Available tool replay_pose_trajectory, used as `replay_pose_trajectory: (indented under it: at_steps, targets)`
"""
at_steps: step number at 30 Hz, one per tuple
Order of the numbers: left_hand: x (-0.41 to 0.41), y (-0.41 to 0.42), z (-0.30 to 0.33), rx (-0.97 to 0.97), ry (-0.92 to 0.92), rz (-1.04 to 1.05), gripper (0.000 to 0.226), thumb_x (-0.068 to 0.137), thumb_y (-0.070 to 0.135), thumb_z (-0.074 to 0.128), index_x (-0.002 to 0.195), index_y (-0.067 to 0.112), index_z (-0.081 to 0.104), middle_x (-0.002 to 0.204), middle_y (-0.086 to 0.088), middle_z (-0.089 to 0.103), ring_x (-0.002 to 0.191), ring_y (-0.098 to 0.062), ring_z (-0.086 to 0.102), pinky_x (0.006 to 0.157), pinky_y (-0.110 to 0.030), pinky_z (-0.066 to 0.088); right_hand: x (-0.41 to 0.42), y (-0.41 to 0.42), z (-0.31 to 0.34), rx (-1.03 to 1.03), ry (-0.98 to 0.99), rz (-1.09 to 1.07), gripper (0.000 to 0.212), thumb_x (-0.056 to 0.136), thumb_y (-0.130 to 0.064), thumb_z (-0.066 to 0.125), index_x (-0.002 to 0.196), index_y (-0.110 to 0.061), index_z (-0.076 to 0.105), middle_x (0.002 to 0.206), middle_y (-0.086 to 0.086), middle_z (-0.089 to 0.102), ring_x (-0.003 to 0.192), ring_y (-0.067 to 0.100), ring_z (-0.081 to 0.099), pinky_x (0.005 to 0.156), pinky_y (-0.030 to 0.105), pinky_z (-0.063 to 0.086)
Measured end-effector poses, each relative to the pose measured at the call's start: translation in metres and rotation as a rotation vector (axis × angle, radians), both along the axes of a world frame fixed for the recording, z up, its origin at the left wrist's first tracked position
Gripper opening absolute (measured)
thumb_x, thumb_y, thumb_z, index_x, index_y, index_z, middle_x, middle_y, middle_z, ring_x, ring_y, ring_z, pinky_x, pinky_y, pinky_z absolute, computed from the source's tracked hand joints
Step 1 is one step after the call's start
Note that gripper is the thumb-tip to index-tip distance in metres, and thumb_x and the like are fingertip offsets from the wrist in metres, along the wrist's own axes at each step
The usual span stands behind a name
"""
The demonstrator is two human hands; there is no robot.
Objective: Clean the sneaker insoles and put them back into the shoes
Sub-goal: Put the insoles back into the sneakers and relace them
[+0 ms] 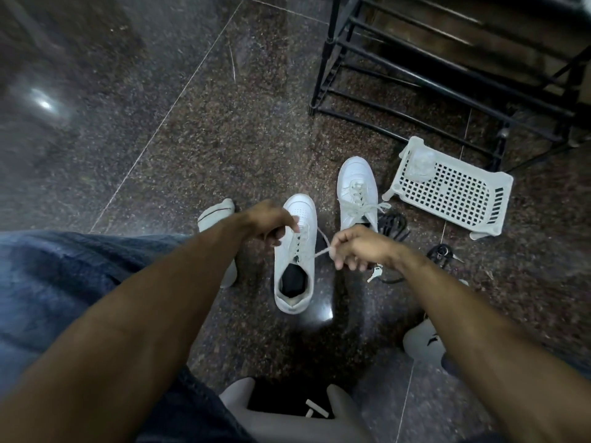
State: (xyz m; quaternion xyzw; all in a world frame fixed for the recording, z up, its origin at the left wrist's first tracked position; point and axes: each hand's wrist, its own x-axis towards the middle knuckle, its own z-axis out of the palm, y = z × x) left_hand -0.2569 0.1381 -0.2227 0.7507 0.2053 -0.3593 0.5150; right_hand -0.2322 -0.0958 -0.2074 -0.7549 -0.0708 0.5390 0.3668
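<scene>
The right hand (358, 247) pinches a white lace end (321, 251), fingers curled tight; the left hand (271, 223) curls round the other lace over the near sneaker (294, 254), which stands on the granite floor (160, 123). The second sneaker (356, 195) stands further off, right, beside a white basket (454, 190).

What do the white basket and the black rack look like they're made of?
White basket: probably moulded plastic, matte, judging by its even grid of square holes and rounded rim. Black rack: looks like painted metal tubing, thin straight bars with a slight sheen.
</scene>
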Motion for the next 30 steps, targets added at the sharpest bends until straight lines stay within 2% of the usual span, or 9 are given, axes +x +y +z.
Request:
replay_pose_trajectory:
  at_steps: [4,8,10,13,20,23,25,28,30]
  targets:
    - [-0.002,-0.035,0.011,-0.223,0.080,0.010,0.027,0.096,0.032,0.054,0.105,0.009,0.066,0.053,-0.004,0.055,0.054,-0.018,0.045,0.067,-0.039,0.058,0.014,0.015,0.023,0.263,-0.085,-0.253,0.009,0.089,-0.002,0.059,0.082,-0.001,0.063,0.057,0.005,0.059,0.037,0.009,0.039,0.038,0.019,0.028]
    - [0.000,-0.062,0.033,-0.128,0.056,-0.209,0.047,0.091,0.044,0.046,0.082,0.003,0.066,0.063,-0.013,0.061,0.054,-0.027,0.052,0.063,-0.035,0.053,0.017,0.026,0.023,0.131,-0.219,-0.494,0.018,0.092,-0.018,0.061,0.075,-0.011,0.059,0.046,0.004,0.050,0.031,0.011,0.029,0.034,0.017,0.022]
    - [0.006,-0.066,0.051,0.001,-0.029,-0.410,0.042,0.091,0.034,0.051,0.064,0.004,0.064,0.053,-0.011,0.061,0.045,-0.025,0.053,0.058,-0.031,0.047,0.012,0.027,0.020,-0.026,-0.212,-0.402,0.018,0.093,-0.019,0.055,0.083,-0.006,0.060,0.051,0.007,0.054,0.033,0.012,0.031,0.034,0.017,0.024]
    - [0.016,-0.067,0.083,0.058,-0.113,-0.629,0.039,0.089,0.027,0.050,0.068,0.001,0.071,0.062,-0.014,0.068,0.047,-0.021,0.058,0.067,-0.034,0.051,0.001,0.029,0.020,-0.126,-0.053,-0.137,0.026,0.090,-0.009,0.044,0.088,-0.005,0.070,0.068,0.013,0.059,0.039,0.011,0.033,0.039,0.016,0.027]
    - [0.038,-0.070,0.133,-0.061,-0.270,-0.749,0.034,0.090,0.016,0.057,0.060,0.002,0.068,0.063,-0.015,0.069,0.057,-0.028,0.063,0.057,-0.024,0.051,0.007,0.037,0.049,-0.129,0.042,0.094,0.043,0.092,-0.006,0.049,0.054,-0.023,0.060,0.043,-0.005,0.045,0.040,0.006,0.027,0.040,0.016,0.027]
    - [0.043,-0.064,0.140,-0.139,-0.273,-0.716,0.036,0.087,0.022,0.059,0.071,-0.008,0.069,0.072,-0.022,0.071,0.066,-0.036,0.066,0.059,-0.027,0.051,0.023,0.031,0.052,-0.008,0.008,-0.018,0.056,0.094,-0.011,0.045,0.043,-0.025,0.064,0.052,-0.002,0.049,0.041,0.006,0.031,0.039,0.015,0.027]
    - [0.046,-0.059,0.144,-0.185,-0.332,-0.638,0.033,0.086,0.022,0.060,0.065,-0.001,0.069,0.064,-0.015,0.069,0.059,-0.027,0.062,0.059,-0.026,0.049,0.033,0.024,0.052,0.148,-0.015,-0.104,0.044,0.092,-0.016,0.046,0.055,-0.026,0.068,0.065,0.001,0.058,0.050,0.009,0.042,0.042,0.016,0.036]
    - [0.051,-0.049,0.145,-0.197,-0.450,-0.441,0.040,0.089,0.031,0.060,0.067,-0.001,0.068,0.060,-0.008,0.066,0.054,-0.017,0.059,0.058,-0.024,0.048,0.041,0.013,0.048,0.277,0.094,-0.086,0.048,0.094,0.004,0.046,0.078,-0.032,0.073,0.093,0.010,0.068,0.063,0.010,0.058,0.059,0.025,0.054]
    - [0.056,-0.041,0.142,-0.224,-0.494,-0.190,0.042,0.093,0.036,0.059,0.068,0.003,0.067,0.061,-0.006,0.066,0.055,-0.017,0.061,0.061,-0.026,0.048,0.039,0.010,0.045,0.300,0.131,-0.031,0.035,0.091,0.006,0.052,0.090,-0.021,0.073,0.089,0.008,0.068,0.070,0.012,0.062,0.071,0.031,0.056]
